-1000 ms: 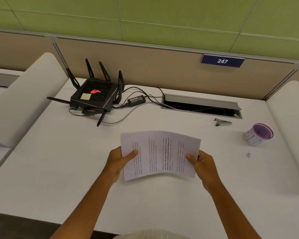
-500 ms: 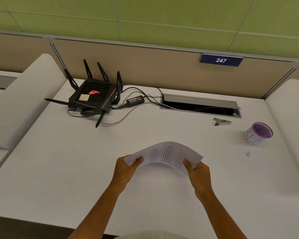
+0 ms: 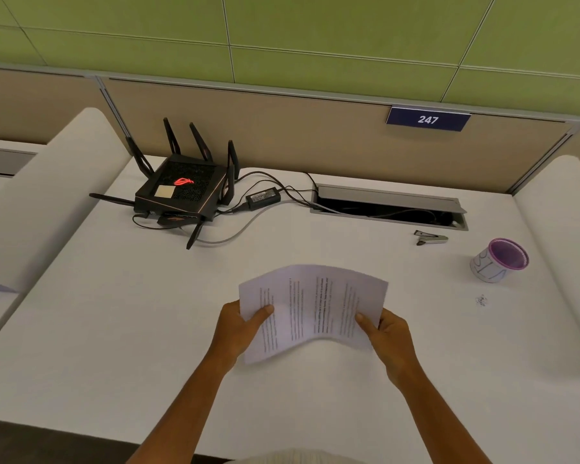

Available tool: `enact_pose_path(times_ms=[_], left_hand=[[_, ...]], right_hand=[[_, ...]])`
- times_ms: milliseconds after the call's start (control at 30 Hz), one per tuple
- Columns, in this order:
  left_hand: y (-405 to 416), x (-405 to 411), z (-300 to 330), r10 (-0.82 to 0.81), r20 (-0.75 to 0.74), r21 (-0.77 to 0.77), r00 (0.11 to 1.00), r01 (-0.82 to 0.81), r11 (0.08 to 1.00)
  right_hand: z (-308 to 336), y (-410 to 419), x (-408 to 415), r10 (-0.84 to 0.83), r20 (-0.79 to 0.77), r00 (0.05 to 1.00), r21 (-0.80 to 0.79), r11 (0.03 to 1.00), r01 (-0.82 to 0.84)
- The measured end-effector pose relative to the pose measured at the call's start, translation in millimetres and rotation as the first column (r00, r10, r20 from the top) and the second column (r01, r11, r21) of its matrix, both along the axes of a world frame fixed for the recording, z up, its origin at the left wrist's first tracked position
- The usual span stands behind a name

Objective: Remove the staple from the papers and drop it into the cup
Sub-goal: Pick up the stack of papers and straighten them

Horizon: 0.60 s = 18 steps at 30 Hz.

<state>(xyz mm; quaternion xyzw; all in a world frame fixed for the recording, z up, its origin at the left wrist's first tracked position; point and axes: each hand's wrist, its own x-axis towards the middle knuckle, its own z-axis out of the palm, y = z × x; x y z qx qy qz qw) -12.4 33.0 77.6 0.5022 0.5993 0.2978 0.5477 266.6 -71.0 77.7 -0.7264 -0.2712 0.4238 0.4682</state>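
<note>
Now the white printed sheaf of stapled papers (image 3: 312, 309), which half a second ago was tipped nearly edge-on, is turned face-up again above the white desk (image 3: 114, 329), so the search for the staple (too small to make out) seems unfinished. Its long axis runs from 9 to 3 o'clock, text lines pointing toward 12. The left hand (image 3: 236, 333) and right hand (image 3: 387, 336) each pinch a short edge, while the purple-rimmed white cup (image 3: 498, 260) and small metal staple remover (image 3: 431, 237) sit untouched at 2 o'clock.

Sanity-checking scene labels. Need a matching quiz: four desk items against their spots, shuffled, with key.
Things:
1. papers
2. cup
3. staple remover
4. router

Places:
A. far left of the desk, cables attached
B. held in both hands, above the desk
C. near the right edge, tilted
D. just in front of the cable slot

Pairs: 1-B, 2-C, 3-D, 4-A
</note>
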Motion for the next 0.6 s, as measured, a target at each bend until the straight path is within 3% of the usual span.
enact_pose_path(times_ms=[100, 233, 400, 500, 600], left_hand=[[4.5, -7.9, 2.7, -0.013, -0.013, -0.018, 1.0, 0.013, 1.0], [5.5, -21.3, 1.2, 0.093, 0.071, -0.075, 0.993, -0.088, 0.993], [-8.3, -20.6, 1.2, 0.277, 0.284, -0.185, 0.918, -0.231, 0.955], [-25.0, -5.3, 0.0, 0.325, 0.39, -0.229, 0.862, -0.251, 0.94], [-44.3, 13.6, -1.7, 0.312, 0.381, -0.236, 0.87, -0.235, 0.943]], right_hand=[[14.6, 3.7, 14.7, 0.104, -0.151, 0.983, 0.008, 0.994, -0.104], [26.6, 3.5, 24.5, 0.224, -0.345, 0.912, 0.033, 0.973, -0.227], [29.3, 0.9, 6.7, 0.114, -0.655, 0.747, 0.133, 0.991, -0.035], [28.9, 4.1, -20.6, 0.106, -0.602, 0.791, 0.144, 0.989, -0.023], [23.4, 8.7, -47.0, 0.061, -0.456, 0.888, 0.088, 0.996, -0.024]])
